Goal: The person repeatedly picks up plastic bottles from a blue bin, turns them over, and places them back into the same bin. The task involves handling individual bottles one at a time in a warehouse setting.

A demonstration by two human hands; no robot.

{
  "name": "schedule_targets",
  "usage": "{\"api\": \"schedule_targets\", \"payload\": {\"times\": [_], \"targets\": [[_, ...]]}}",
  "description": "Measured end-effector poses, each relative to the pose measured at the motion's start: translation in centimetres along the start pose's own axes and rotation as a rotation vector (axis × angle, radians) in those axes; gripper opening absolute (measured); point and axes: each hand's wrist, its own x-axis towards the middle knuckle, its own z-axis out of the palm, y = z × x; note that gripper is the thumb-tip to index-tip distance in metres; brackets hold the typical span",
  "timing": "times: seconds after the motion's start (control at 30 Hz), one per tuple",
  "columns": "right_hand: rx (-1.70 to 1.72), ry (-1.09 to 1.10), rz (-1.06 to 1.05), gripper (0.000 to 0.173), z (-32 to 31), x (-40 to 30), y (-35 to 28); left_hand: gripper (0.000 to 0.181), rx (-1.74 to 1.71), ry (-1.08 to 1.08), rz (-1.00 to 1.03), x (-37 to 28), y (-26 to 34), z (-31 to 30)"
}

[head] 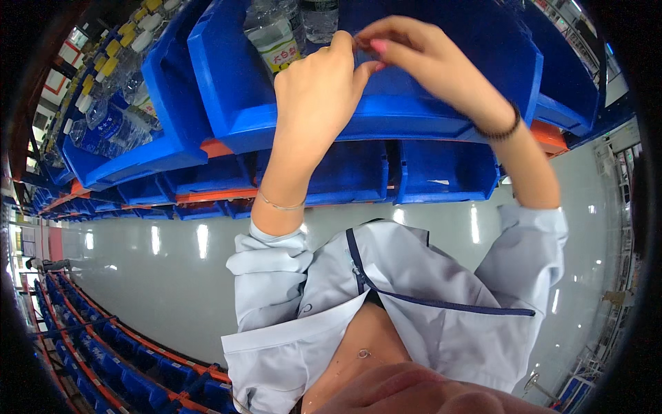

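Observation:
My left hand (320, 85) and my right hand (414, 54) come together above the front lip of a blue plastic bin (414, 111). The left hand's back faces me and hides most of its fingers; its thumb stretches toward the right hand. On the right hand, the thumb and fingers curl in close to the left thumb. Whether anything small or clear is between them I cannot tell. Behind the left hand lies a clear plastic bottle with a white and green label (279, 49). Another clear bottle with a dark label (319, 20) is beside it, partly cut off by the frame.
To the left, an adjoining blue bin (134, 160) holds several clear bottles (111, 124) with white or yellow caps. Lower blue bins (445, 176) sit on an orange rack beam (222, 195). Another bin rack (119, 357) stands across the grey floor (155, 290); a person (49, 264) is far off.

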Motion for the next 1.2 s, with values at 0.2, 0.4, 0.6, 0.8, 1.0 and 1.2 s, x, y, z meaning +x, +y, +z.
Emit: {"api": "schedule_targets", "payload": {"times": [0.2, 0.4, 0.6, 0.8, 1.0, 1.2], "targets": [[0.065, 0.427, -0.153, 0.03, 3.4, -8.6, -2.1, 0.022, -0.17, 0.079, 0.337, -1.1, 3.1, -1.2], [0.045, 0.654, -0.177, 0.008, 3.9, -18.1, 0.7, 0.028, -0.372, -0.06, 0.679, -5.8, 10.2, -0.3], [-0.129, 0.636, -0.102, 0.009, 1.6, -23.0, 1.0, 0.03, -0.563, -0.314, 0.736, -5.9, 14.1, 3.1], [-0.245, 0.681, -0.091, 0.005, -1.8, -27.6, 3.0, 0.022, -0.6, -0.451, 0.784, -5.4, 18.9, 5.2], [-0.351, 0.724, -0.04, 0.005, -6.3, -32.2, 4.6, 0.025, -0.643, -0.474, 0.763, -4.7, 25.4, 7.8], [-0.327, 0.774, -0.005, 0.006, -10.4, -36.2, 7.0, 0.026, -0.633, -0.425, 0.723, -4.4, 31.4, 10.8]]}}
